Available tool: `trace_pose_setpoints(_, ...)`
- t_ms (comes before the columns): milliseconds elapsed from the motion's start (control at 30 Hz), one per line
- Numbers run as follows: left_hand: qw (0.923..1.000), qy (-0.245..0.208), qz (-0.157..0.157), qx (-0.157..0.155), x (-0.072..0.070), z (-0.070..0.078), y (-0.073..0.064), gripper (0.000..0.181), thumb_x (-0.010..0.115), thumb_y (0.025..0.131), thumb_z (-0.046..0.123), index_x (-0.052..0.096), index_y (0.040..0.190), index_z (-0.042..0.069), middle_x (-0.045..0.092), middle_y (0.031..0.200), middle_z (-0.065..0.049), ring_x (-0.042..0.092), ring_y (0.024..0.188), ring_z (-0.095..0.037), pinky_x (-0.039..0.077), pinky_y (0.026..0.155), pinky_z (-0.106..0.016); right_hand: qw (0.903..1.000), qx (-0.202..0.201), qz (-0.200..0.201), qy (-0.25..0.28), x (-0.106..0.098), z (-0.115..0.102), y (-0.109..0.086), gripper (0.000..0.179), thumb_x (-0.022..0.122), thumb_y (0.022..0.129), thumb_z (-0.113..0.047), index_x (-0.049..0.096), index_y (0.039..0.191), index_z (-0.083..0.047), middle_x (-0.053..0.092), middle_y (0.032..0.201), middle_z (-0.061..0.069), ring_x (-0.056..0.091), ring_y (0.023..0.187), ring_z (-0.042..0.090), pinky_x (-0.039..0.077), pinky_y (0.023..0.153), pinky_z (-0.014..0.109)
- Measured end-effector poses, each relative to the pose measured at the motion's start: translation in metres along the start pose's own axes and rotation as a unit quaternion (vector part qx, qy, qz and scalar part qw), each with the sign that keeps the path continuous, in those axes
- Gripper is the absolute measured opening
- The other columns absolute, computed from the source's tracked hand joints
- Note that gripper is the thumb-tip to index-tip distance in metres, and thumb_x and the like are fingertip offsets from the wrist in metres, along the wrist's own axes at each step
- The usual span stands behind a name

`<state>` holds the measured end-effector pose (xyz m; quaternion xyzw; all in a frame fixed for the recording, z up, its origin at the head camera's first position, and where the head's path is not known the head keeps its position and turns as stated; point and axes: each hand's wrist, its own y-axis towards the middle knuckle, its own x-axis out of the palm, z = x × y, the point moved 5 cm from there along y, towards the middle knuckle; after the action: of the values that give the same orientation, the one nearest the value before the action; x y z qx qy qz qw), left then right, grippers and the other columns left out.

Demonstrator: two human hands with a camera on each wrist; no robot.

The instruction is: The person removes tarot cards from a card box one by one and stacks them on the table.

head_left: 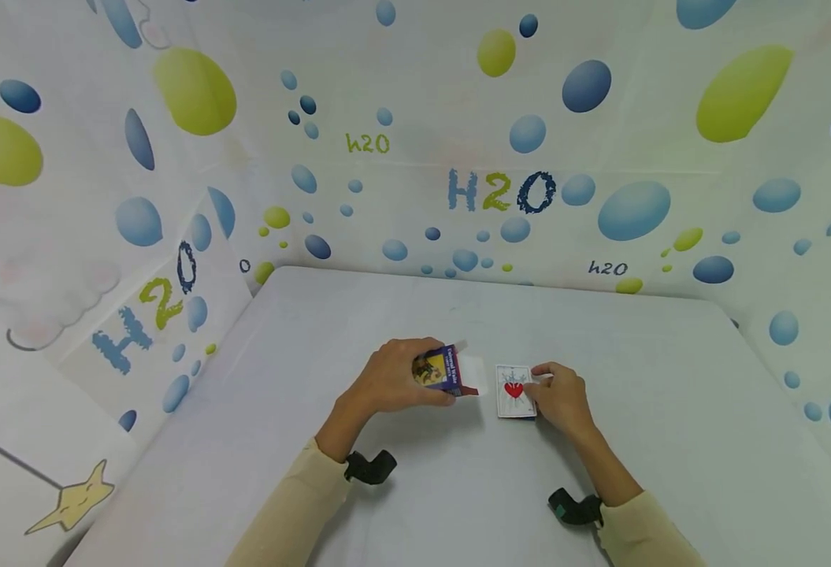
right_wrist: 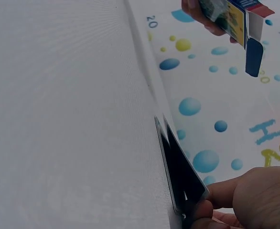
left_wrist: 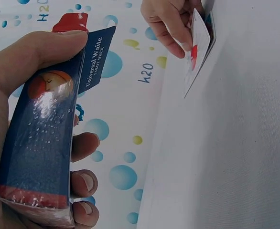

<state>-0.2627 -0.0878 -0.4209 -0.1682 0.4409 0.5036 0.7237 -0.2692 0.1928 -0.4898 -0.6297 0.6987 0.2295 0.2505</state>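
My left hand (head_left: 392, 379) grips a small tarot deck box (head_left: 435, 370) above the table, thumb on one side and fingers on the other. Its flaps stand open at the end facing right; the left wrist view shows "Universal Waite Tarot Deck" on a blue flap (left_wrist: 97, 58). To the box's right, a white tarot card with a red heart (head_left: 513, 389) lies face up over something flat and dark-edged. With its fingertips my right hand (head_left: 562, 398) pinches the card's right edge. In the right wrist view, the upper card (right_wrist: 185, 167) tilts up from a lower card (right_wrist: 166, 164) on the table.
A white cloth covers the table (head_left: 415, 488). Behind and at the left rise white cloth walls (head_left: 415, 71) printed with blue and green drops and "H2O". Each wrist carries a black camera mount, one at the left wrist (head_left: 370, 468) and one at the right wrist (head_left: 573, 508).
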Motion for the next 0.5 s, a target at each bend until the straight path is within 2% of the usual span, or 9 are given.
trace_pose_setpoints(167,0.9999,-0.012,0.005,0.008,-0.0006,0.0013,0.0006,0.075,0.084,0.069,0.055,0.065,0.134,0.020,0.069,0.113,0.004,0.057,0.099,-0.015,0.051,0.083,-0.035,0.9995,-0.023,0.013,-0.020,-0.0001,0.0002,-0.0001,0.024,0.067,0.090,-0.011,0.068,0.110,0.003,0.060,0.066,0.006,0.054,0.058,0.016,0.044,0.051,0.029)
trace_pose_setpoints(500,0.9998,-0.017,0.002,0.006,0.0017,0.0017,0.0009,0.074,0.085,0.069,0.054,0.065,0.133,0.021,0.069,0.112,0.005,0.057,0.099,-0.015,0.051,0.083,-0.035,0.9982,-0.037,0.023,-0.042,-0.0001,0.0032,0.0015,0.009,0.073,0.086,-0.010,0.074,0.090,-0.003,0.062,0.064,0.004,0.054,0.058,0.017,0.043,0.050,0.029)
